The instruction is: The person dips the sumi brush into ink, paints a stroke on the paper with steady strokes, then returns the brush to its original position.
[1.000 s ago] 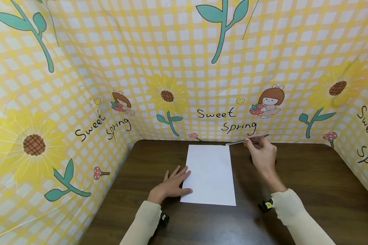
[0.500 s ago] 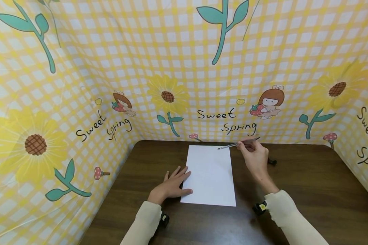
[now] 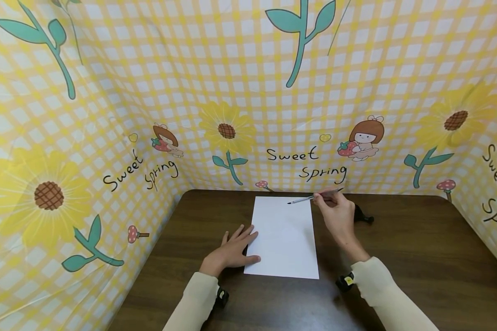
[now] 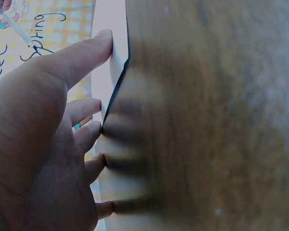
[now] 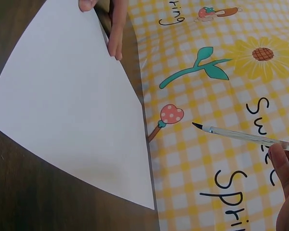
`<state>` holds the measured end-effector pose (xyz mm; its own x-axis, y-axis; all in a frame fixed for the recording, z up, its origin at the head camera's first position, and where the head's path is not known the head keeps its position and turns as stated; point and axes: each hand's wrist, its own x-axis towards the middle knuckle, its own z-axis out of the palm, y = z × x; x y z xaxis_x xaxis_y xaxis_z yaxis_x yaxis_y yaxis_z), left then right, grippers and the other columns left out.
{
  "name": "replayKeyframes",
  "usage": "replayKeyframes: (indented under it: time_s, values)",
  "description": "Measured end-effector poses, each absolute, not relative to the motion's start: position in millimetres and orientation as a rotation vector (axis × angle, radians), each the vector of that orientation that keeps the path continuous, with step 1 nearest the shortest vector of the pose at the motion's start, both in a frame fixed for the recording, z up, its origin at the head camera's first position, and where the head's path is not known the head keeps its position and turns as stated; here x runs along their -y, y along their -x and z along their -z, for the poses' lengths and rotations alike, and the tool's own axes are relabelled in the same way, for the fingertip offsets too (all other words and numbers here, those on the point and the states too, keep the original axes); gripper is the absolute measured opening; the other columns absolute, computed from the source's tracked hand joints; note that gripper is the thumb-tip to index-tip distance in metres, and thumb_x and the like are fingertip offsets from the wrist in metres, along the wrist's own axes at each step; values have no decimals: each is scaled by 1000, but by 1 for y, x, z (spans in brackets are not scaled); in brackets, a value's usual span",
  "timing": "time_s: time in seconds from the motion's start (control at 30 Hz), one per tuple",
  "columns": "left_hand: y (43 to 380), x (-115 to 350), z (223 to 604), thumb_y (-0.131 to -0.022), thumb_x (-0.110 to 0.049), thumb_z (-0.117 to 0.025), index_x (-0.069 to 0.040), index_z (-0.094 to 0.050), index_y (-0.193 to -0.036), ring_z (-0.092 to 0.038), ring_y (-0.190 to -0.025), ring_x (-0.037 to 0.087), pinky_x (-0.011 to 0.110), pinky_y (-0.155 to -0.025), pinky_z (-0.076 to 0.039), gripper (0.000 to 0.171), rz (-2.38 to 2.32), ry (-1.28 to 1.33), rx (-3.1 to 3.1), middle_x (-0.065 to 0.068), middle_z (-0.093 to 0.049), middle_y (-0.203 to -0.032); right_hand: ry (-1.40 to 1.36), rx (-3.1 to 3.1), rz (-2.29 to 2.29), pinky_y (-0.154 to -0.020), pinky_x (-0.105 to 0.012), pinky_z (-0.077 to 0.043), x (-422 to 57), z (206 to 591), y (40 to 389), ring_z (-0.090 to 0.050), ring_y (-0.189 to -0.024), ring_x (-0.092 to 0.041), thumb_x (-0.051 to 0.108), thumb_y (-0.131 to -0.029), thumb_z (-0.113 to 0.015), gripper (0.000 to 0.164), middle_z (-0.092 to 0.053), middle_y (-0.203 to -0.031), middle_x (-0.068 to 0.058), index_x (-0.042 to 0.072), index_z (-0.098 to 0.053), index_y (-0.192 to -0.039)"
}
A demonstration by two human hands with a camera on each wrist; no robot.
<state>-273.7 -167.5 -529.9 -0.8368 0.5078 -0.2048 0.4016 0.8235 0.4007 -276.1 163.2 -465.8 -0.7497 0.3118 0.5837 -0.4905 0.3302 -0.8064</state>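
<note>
Left hand (image 3: 229, 253): spread, touching paper (image 3: 283, 239)
Right hand (image 3: 338, 216): pinching pen (image 3: 301, 200), tip raised
Sheet: white, on desk (image 3: 397, 243)

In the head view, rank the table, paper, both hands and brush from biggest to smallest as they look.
1. Table
2. Paper
3. Left hand and right hand, too alike to rank
4. Brush

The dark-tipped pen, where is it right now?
In the head view, the dark-tipped pen is right of centre, held in the person's right hand, its tip over the far end of the white paper.
</note>
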Motion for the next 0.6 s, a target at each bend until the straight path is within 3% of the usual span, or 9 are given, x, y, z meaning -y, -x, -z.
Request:
replayKeyframes:
  time_s: [0.17, 0.4, 0.6]
  values:
    - [274, 168, 531, -99, -63, -64, -24, -33, -169, -6, -169, 34, 75, -128, -1, 86, -497, -690, -2706, -2, -16, -181, -171, 1928, -1483, -69, -8, -56, -160, 469, 277, -79, -78, -16, 7, -97, -79, 8, -81, -89, -14, 1, -76, -100]
    - [274, 168, 530, -100, -62, -65, -24, -33, -169, -5, -169, 34, 75, -128, -1, 86, -507, -690, -2701, -1, -16, -181, -193, 1934, -1511, -70, -10, -58, -154, 471, 276, -72, -76, 5, 9, -97, -79, 12, -80, -87, -17, -2, -74, -98]
    - [273, 167, 529, -100, -62, -65, -24, -34, -169, -5, -169, 35, 76, -127, -1, 86, -508, -689, -2701, 0, -16, -181, -222, 1961, -1504, -71, -10, -58, -148, 474, 275, -71, -75, 10, 8, -98, -78, 9, -81, -87, -15, -1, -73, -99]
